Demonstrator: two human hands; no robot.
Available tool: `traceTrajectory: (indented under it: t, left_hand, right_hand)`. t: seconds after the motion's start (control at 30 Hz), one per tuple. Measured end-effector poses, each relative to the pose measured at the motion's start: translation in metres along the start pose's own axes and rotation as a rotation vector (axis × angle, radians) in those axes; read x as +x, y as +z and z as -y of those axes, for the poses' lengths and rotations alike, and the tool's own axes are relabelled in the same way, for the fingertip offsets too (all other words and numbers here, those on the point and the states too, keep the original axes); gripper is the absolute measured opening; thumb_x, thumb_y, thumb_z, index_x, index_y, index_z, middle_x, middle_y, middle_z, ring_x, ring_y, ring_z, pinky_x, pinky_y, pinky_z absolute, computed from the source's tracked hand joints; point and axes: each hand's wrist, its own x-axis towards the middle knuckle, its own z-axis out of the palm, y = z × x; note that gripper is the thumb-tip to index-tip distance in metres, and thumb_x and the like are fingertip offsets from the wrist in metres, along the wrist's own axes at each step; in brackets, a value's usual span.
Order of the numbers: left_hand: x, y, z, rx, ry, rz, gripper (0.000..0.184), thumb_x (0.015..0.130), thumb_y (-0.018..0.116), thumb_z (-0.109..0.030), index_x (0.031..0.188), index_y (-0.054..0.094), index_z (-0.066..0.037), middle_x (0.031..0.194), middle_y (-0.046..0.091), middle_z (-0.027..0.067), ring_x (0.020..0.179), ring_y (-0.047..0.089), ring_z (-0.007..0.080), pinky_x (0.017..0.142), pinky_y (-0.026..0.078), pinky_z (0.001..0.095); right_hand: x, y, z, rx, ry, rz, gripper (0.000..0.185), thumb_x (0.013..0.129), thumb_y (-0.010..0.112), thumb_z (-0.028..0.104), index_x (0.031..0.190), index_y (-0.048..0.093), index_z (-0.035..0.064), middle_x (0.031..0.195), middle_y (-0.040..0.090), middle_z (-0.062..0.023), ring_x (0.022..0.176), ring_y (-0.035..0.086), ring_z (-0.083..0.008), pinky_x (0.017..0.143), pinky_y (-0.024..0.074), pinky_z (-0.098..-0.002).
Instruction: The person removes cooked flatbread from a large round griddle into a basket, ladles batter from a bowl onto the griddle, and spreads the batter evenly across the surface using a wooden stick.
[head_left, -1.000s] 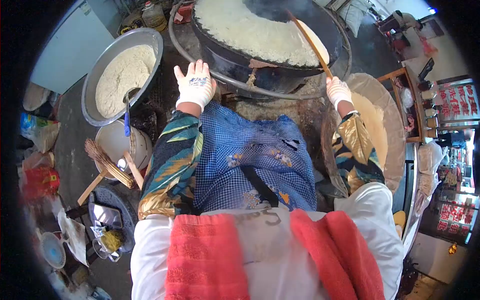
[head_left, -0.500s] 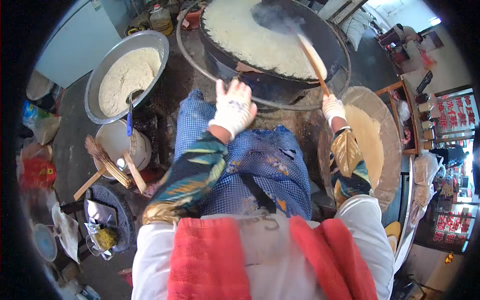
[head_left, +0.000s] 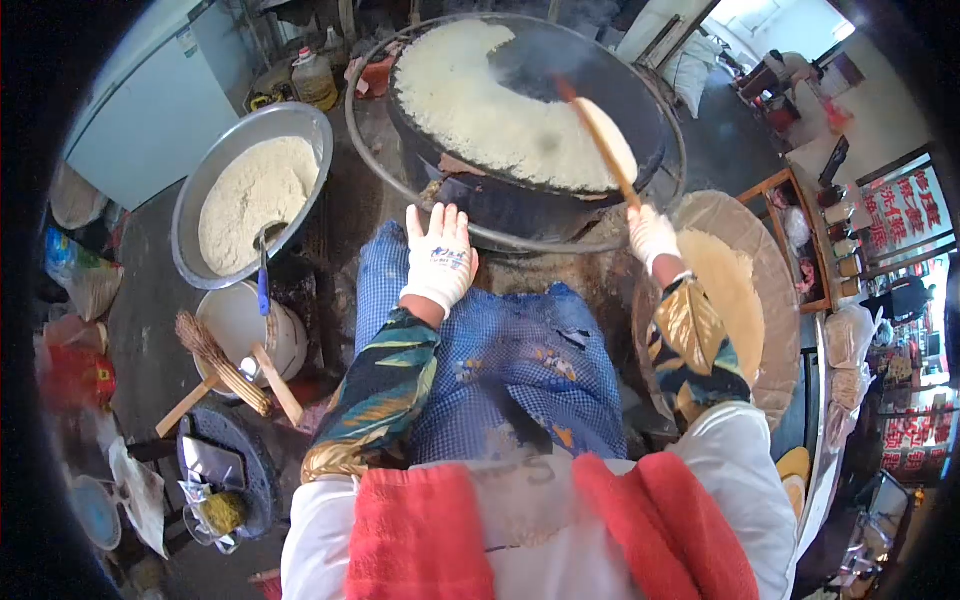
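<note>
My left hand (head_left: 440,262), in a white glove, lies with fingers stretched out by the metal ring (head_left: 520,246) around the griddle; I cannot tell if it touches the ring. My right hand (head_left: 653,236), also gloved, grips the handle of a wooden spreader (head_left: 606,152). The spreader slants up across the large round black griddle (head_left: 648,125), and its pale blade lies along the batter's right side. Pale batter (head_left: 470,105) coats much of the griddle, leaving a dark bare patch at the back and right. Steam hangs over that patch.
At left stand a metal basin (head_left: 188,195) of pale batter with a blue-handled ladle (head_left: 263,285), and a white bucket (head_left: 290,335) with a brush (head_left: 225,362) across it. On my right, a round tray (head_left: 775,370) holds a thin flat pancake (head_left: 725,290). A person (head_left: 790,70) is in the background.
The spreader has swung, its far end now pointing further left over the griddle. My left hand has shifted slightly left and down, its fingers straighter. The view has tilted a little.
</note>
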Motion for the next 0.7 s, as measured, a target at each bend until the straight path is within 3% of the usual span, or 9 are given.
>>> traceTrajectory:
  t: [0.07, 0.17, 0.33, 0.4, 0.47, 0.7]
  left_hand:
    - [0.002, -0.001, 0.003, 0.032, -0.035, 0.025, 0.056, 0.083, 0.053, -0.033, 0.129, 0.049, 0.000, 0.137, 0.047, 0.0154, 0.132, 0.038, 0.0297, 0.110, 0.008, 0.0616]
    - [0.006, 0.004, 0.013, 0.035, -0.062, 0.008, 0.055, 0.083, 0.055, -0.032, 0.127, 0.050, 0.000, 0.137, 0.047, 0.0148, 0.131, 0.039, 0.0292, 0.110, 0.009, 0.0619]
    - [0.011, 0.000, 0.030, 0.030, -0.082, -0.006, 0.055, 0.081, 0.057, -0.032, 0.125, 0.052, -0.001, 0.135, 0.049, 0.0155, 0.130, 0.040, 0.0302, 0.109, 0.010, 0.0623]
    - [0.013, 0.000, 0.035, 0.039, -0.122, 0.014, 0.054, 0.081, 0.057, -0.032, 0.125, 0.052, 0.000, 0.134, 0.049, 0.0159, 0.129, 0.041, 0.0310, 0.109, 0.011, 0.0627]
    - [0.017, 0.008, 0.044, 0.046, -0.136, -0.007, 0.054, 0.081, 0.056, -0.031, 0.126, 0.051, 0.000, 0.136, 0.048, 0.0160, 0.129, 0.041, 0.0308, 0.108, 0.012, 0.0632]
    - [0.033, 0.002, 0.069, 0.083, -0.233, 0.152, 0.057, 0.083, 0.053, -0.032, 0.133, 0.046, -0.006, 0.144, 0.041, 0.0101, 0.133, 0.036, 0.0282, 0.109, 0.010, 0.0638]
  right_hand:
    - [-0.002, 0.025, -0.009, -0.091, -0.124, 0.062, 0.039, 0.095, 0.039, 0.040, 0.104, 0.057, 0.0061, 0.096, 0.064, -0.0261, 0.091, 0.061, -0.0423, 0.082, 0.0459, -0.0523]
    - [0.014, 0.022, -0.025, -0.041, 0.110, 0.005, 0.042, 0.097, 0.035, 0.040, 0.104, 0.058, 0.0062, 0.097, 0.064, -0.0252, 0.092, 0.062, -0.0409, 0.083, 0.0465, -0.0505]
    - [-0.001, 0.009, -0.001, 0.022, -0.035, 0.045, 0.042, 0.096, 0.036, 0.042, 0.100, 0.057, 0.0051, 0.095, 0.063, -0.0279, 0.092, 0.060, -0.0444, 0.083, 0.0459, -0.0523]
    - [-0.016, 0.013, 0.002, -0.046, -0.088, 0.182, 0.042, 0.096, 0.035, 0.043, 0.100, 0.055, 0.0059, 0.093, 0.064, -0.0259, 0.092, 0.060, -0.0441, 0.084, 0.0460, -0.0514]
    - [0.006, 0.033, -0.034, -0.048, 0.112, 0.055, 0.041, 0.096, 0.035, 0.043, 0.100, 0.055, 0.0069, 0.094, 0.065, -0.0244, 0.093, 0.061, -0.0421, 0.083, 0.0465, -0.0503]
    - [0.000, 0.005, -0.006, -0.104, -0.014, 0.054, 0.039, 0.097, 0.036, 0.040, 0.097, 0.056, 0.0058, 0.093, 0.065, -0.0236, 0.092, 0.062, -0.0394, 0.081, 0.0468, -0.0496]
